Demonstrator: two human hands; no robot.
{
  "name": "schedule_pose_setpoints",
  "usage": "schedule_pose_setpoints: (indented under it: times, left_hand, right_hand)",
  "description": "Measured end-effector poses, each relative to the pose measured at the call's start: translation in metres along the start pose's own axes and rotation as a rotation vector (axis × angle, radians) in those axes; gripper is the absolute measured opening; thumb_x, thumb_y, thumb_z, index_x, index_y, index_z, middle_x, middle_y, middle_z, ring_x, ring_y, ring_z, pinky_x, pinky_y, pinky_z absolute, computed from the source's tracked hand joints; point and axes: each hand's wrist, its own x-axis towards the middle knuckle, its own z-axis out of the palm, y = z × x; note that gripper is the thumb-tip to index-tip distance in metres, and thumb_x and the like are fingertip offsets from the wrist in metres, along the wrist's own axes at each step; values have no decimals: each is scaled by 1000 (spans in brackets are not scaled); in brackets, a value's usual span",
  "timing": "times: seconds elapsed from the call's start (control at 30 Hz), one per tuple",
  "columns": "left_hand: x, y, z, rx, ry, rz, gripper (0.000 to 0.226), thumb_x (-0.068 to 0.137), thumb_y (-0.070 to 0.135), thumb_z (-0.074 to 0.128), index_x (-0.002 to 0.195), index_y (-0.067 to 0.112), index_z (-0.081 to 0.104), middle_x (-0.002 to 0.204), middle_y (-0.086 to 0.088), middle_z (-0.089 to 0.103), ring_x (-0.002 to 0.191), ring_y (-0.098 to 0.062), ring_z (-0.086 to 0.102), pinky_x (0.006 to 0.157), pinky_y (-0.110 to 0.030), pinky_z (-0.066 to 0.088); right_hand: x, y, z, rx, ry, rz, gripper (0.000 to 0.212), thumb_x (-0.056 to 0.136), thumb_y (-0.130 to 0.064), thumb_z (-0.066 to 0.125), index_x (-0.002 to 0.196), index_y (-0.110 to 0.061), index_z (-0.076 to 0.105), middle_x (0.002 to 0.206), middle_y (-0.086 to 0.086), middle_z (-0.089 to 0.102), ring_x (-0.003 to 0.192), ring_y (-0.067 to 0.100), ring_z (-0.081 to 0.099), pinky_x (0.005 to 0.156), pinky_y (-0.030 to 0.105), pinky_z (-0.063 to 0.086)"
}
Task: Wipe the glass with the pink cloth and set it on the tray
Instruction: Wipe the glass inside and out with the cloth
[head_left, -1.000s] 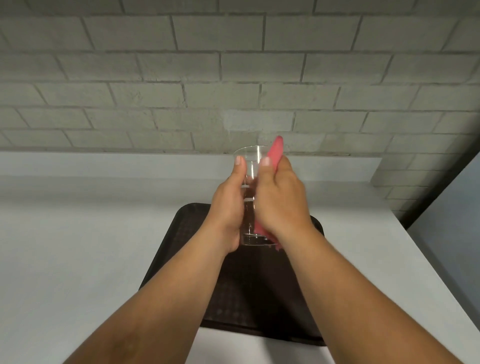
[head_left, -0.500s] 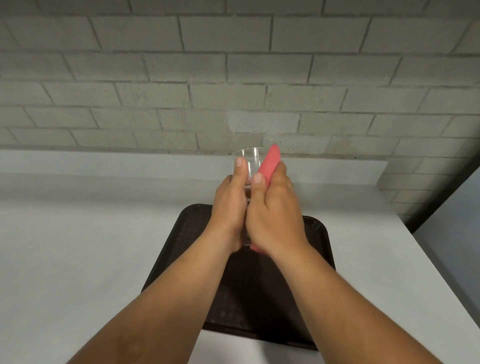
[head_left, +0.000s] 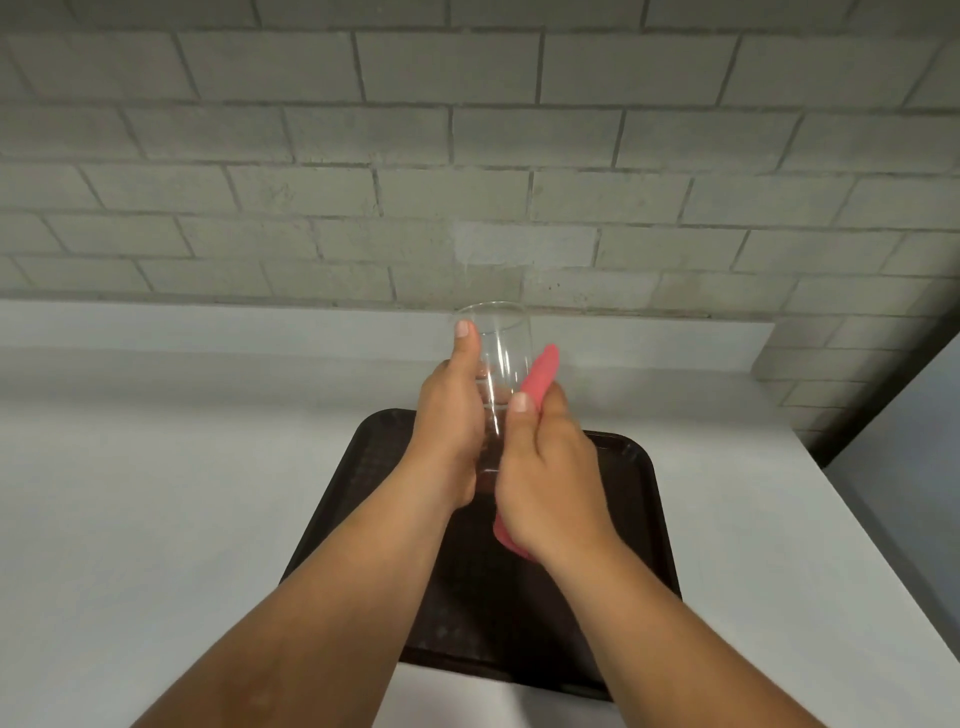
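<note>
Gripping the glass above the tray's far edge, the left hand steadies it. The right hand clutches the pink cloth against its side.

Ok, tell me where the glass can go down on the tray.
The tray's right part, between the right hand and the right rim, shows bare. Its left strip beside the left hand is narrower. The middle is crowded: both forearms, the glass and pink cloth cover it.

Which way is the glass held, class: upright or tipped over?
Upright, leaning slightly. The glass has its open rim uppermost; the left hand grips its side above the tray, and the right hand holds the pink cloth.
</note>
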Motion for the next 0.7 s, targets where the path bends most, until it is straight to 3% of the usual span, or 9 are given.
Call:
schedule_pose_setpoints:
  times: [0.07, 0.1, 0.17, 0.23, 0.27, 0.37, 0.47, 0.6, 0.7]
  left_hand:
    - [-2, -1, 4, 36, -6, -1, 71, 100, 75, 45, 101, 9, 70, 91, -9, 79, 84, -22, 78, 76, -36, 62]
    - [-4, -1, 5, 52, -15, -3, 72, 100, 75, 44, 101, 8, 71, 95, -12, 79, 89, -24, 79, 78, -37, 61]
    - [-6, -3, 5, 18, -60, -13, 71, 101, 74, 43, 93, 16, 82, 87, -8, 83, 81, -21, 82, 68, -33, 62]
    - [-8, -3, 4, -39, -134, -24, 73, 100, 76, 42, 70, 26, 86, 70, -2, 81, 60, -16, 79, 52, -29, 61]
    - [-7, -3, 3, -44, -149, -23, 74, 97, 78, 43, 70, 25, 87, 71, -4, 80, 60, -18, 78, 52, -30, 61]
    - [-11, -1, 2, -62, -166, -29, 76, 93, 80, 46, 77, 18, 86, 66, -4, 77, 51, -17, 73, 46, -28, 58]
    - [-12, 0, 5, -10, -113, -39, 78, 98, 77, 44, 108, 3, 67, 57, 3, 73, 41, -10, 66, 39, -22, 51]
    - [-6, -2, 6, 192, -9, 45, 74, 100, 77, 42, 107, 9, 69, 84, -7, 75, 64, -17, 68, 62, -34, 56]
    - [-9, -1, 8, 161, -4, 15, 73, 102, 75, 38, 120, 12, 70, 97, -5, 76, 78, -16, 79, 67, -37, 65]
  right_hand:
    - [3, -6, 1, -109, 5, -84, 64, 106, -45, 31, 162, -17, 21, 157, 7, 46, 143, 23, 46, 111, 37, 44]
    - [7, -10, 0, -123, 15, -97, 66, 105, -45, 31, 163, -15, 19, 161, 8, 42, 146, 24, 43, 115, 42, 42]
    - [19, -14, -6, -74, 47, -66, 59, 105, -47, 31, 153, -13, 37, 145, 9, 56, 133, 25, 55, 105, 43, 49]
    - [32, -16, -16, 80, 57, 36, 53, 106, -51, 30, 128, -15, 62, 114, 5, 72, 106, 23, 68, 89, 39, 56]
    - [37, -16, -20, 195, 30, 106, 55, 106, -53, 30, 113, -16, 70, 101, 5, 77, 96, 23, 73, 86, 41, 58]
    - [42, -14, -24, 403, -42, 249, 60, 105, -56, 31, 91, -20, 77, 82, 4, 82, 78, 21, 79, 85, 47, 62]
    - [42, -9, -21, 367, 0, 252, 59, 104, -59, 32, 92, -21, 76, 83, 3, 82, 80, 21, 79, 86, 49, 61]
    - [40, -7, -19, 262, 84, 208, 59, 103, -59, 28, 93, -19, 69, 95, 9, 77, 90, 26, 74, 89, 50, 59]
    - [40, -9, -17, 164, 145, 124, 57, 104, -59, 26, 90, -21, 67, 90, 3, 74, 85, 19, 71, 81, 43, 58]
